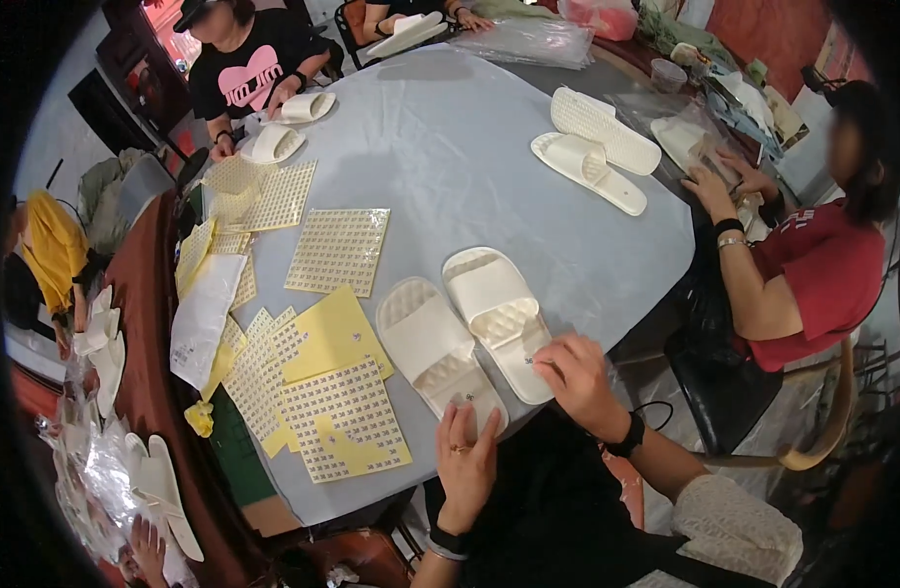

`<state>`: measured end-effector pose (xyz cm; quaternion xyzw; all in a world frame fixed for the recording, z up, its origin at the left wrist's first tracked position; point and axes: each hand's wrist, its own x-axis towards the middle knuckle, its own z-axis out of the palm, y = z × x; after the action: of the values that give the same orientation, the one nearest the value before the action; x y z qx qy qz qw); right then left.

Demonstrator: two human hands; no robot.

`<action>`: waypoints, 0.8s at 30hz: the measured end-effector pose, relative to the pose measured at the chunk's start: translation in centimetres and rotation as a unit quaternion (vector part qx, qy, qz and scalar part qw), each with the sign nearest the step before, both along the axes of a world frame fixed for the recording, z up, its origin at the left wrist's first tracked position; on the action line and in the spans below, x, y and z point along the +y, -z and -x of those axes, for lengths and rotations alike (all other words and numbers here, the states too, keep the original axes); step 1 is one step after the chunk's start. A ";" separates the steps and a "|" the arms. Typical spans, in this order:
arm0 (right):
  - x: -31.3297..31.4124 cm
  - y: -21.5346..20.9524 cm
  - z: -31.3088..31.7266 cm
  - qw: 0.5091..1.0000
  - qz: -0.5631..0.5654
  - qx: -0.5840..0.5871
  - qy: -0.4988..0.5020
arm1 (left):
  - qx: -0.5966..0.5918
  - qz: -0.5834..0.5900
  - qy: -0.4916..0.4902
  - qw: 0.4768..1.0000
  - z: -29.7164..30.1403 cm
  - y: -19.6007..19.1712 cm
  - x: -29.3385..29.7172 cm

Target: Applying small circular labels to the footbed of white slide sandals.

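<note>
Two cream slippers lie side by side, soles down, on the grey table cover [450,147] in front of me. My left hand [466,454] rests flat against the heel of the left slipper [432,350], fingers together and pointing up, next to a small dark sticker on the insole. My right hand [574,374] pinches the heel of the right slipper [497,316], where a small sticker sits under my fingertips. A yellow backing sheet of small square stickers [344,421] lies just left of my left hand.
More sticker sheets [338,250] spread across the left of the table. Another cream slipper pair [595,147] lies at the far right, near a person in a red shirt [822,274]. A person in a black shirt [249,69] handles slippers at the far left.
</note>
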<state>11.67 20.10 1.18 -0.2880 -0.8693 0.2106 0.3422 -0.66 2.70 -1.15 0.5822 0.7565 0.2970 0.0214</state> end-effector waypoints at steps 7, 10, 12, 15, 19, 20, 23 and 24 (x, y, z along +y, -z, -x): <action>-0.2 -0.9 0.7 0.999 0.012 -0.042 -0.014 | 0.028 -0.052 0.009 0.998 0.8 1.1 -0.2; 0.2 -1.0 0.8 0.998 0.003 -0.067 -0.017 | 0.040 -0.074 0.009 0.996 0.8 1.5 -0.2; 0.4 -1.0 0.8 0.995 0.028 -0.083 -0.037 | 0.042 -0.082 0.006 0.996 0.8 1.7 -0.2; 0.4 -1.1 0.9 0.993 0.081 -0.084 -0.034 | 0.041 -0.083 0.008 0.996 0.9 1.7 -0.2; 0.1 -1.2 0.9 0.994 0.077 -0.078 -0.026 | 0.022 -0.074 0.013 0.997 1.0 1.6 -0.4; 0.1 -1.2 0.9 0.994 0.076 -0.075 -0.033 | 0.023 -0.079 0.016 0.996 0.9 1.6 -0.4; 0.5 -1.2 0.9 0.992 0.083 -0.088 -0.040 | 0.036 -0.080 0.012 0.996 1.0 1.5 -0.3; 0.6 -1.2 0.9 0.989 0.095 -0.104 -0.046 | 0.035 -0.078 0.012 0.996 1.0 1.5 -0.3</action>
<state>10.77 20.73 2.40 -0.2991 -0.8886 0.2767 0.2106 -1.67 2.44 -2.64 0.6015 0.7241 0.3342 -0.0467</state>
